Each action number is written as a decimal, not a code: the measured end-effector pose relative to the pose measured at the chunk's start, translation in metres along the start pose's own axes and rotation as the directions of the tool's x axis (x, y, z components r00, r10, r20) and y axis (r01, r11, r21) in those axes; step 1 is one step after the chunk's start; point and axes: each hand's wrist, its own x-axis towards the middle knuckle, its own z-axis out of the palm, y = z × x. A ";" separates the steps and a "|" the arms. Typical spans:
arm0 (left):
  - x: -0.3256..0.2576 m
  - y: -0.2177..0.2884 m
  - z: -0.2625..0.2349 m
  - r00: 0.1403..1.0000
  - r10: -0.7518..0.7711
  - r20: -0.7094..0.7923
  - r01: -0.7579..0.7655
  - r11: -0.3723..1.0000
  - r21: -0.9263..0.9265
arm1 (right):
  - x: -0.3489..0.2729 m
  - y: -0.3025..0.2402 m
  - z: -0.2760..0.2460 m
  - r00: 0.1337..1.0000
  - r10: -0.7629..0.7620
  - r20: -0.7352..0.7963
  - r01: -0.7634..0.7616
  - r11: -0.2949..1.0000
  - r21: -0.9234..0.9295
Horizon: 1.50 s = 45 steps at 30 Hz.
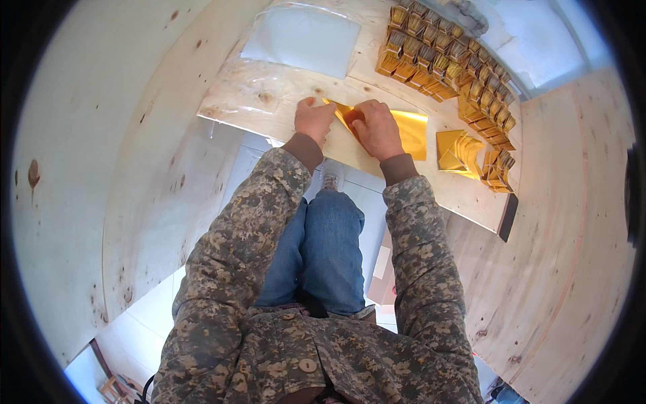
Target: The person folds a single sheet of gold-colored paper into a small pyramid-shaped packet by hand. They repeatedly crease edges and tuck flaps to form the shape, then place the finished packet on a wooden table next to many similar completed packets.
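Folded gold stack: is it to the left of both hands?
No, the folded gold stack lies on the wooden table, to the right of the right hand.

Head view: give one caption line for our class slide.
Left hand and right hand at a gold sheet on a wooden table, gold bundles to the right.

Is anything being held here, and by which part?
A gold sheet is being handled: the right grip lies over its middle, the left grip is at its left end. Whether either actually pinches it cannot be told.
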 end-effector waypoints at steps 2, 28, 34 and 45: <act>0.005 -0.004 0.002 0.995 0.050 0.092 -0.058 0.995 0.078 | 0.002 0.003 0.002 0.996 -0.038 -0.080 0.038 0.999 0.006; -0.031 -0.001 -0.057 0.843 0.472 0.258 -0.534 0.788 0.305 | -0.051 0.014 -0.018 0.352 0.923 0.154 0.129 -0.211 0.969; -0.061 -0.013 -0.031 0.392 0.725 0.566 -0.896 0.161 0.413 | -0.062 -0.008 0.000 0.238 0.969 0.062 0.093 -0.086 0.992; -0.031 -0.004 0.057 0.339 0.484 0.807 -0.882 -0.136 0.452 | -0.059 -0.014 0.010 0.234 0.972 -0.024 0.125 -0.005 0.992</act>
